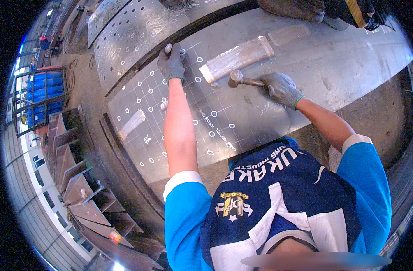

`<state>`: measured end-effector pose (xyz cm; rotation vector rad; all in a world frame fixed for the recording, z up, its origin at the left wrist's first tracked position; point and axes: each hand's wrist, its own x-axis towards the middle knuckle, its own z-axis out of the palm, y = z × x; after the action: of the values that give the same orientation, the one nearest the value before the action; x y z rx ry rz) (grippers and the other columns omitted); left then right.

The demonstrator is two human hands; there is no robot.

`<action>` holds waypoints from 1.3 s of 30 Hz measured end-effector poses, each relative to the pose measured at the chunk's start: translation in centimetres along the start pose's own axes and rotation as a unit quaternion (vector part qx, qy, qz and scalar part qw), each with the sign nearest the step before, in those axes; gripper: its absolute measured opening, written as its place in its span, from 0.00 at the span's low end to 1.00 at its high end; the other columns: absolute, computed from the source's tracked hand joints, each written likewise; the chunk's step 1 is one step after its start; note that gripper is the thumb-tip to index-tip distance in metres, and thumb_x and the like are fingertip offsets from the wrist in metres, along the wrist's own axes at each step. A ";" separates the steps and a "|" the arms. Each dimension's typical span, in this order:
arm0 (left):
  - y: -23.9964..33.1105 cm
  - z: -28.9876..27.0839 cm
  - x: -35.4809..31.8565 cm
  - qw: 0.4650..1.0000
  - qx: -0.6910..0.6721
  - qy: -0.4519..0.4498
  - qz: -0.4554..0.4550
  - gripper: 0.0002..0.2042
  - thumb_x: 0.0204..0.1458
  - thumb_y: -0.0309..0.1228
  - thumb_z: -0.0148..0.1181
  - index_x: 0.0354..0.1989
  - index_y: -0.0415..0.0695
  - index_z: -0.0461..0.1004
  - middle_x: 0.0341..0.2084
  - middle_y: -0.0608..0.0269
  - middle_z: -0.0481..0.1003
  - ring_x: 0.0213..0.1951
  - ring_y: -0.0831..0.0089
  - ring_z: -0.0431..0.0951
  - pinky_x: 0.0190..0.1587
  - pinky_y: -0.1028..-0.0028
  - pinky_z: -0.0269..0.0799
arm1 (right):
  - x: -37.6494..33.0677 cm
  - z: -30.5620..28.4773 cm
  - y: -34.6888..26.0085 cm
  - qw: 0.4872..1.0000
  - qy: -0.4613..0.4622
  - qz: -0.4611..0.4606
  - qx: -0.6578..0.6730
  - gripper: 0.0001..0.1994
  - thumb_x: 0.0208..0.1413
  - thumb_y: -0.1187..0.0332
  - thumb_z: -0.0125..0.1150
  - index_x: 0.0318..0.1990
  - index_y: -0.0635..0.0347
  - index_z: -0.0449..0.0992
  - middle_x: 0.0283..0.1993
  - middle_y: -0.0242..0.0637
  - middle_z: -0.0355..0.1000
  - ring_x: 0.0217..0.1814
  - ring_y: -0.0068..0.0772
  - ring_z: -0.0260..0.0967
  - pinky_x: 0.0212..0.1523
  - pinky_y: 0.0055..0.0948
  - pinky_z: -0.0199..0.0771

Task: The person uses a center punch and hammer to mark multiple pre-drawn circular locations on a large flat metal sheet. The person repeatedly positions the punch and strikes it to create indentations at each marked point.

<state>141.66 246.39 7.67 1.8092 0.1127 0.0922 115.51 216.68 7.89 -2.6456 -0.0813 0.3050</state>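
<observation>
My left hand, in a grey glove, is closed around a short metal punch whose rounded end sticks up from the fingers. It rests at the far part of a grey steel plate marked with white grid lines and small circles. My right hand, gloved too, grips a hammer by its handle. The hammer head points left, over the plate and apart from the punch. A strip of brownish tape lies on the plate beyond the hammer.
A second plate with drilled holes lies beyond a dark gap. Another person's dark clothing shows at the far edge. A smaller tape piece is stuck on the left. Steel pieces and a rack of blue cylinders stand to the left.
</observation>
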 end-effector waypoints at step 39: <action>-1.4 -4.7 -3.7 0.997 -0.024 0.072 -0.006 0.14 0.55 0.34 0.73 0.45 0.39 0.82 0.33 0.65 0.82 0.34 0.78 0.78 0.39 0.72 0.76 | 2.2 0.0 0.1 0.991 0.089 -0.087 0.041 0.17 0.66 0.60 0.48 0.53 0.56 0.79 0.51 0.53 0.77 0.56 0.62 0.73 0.57 0.53 0.71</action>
<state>137.38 250.81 7.47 1.7527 0.2226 0.2153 117.70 216.82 7.42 -2.5503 -0.2339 0.0138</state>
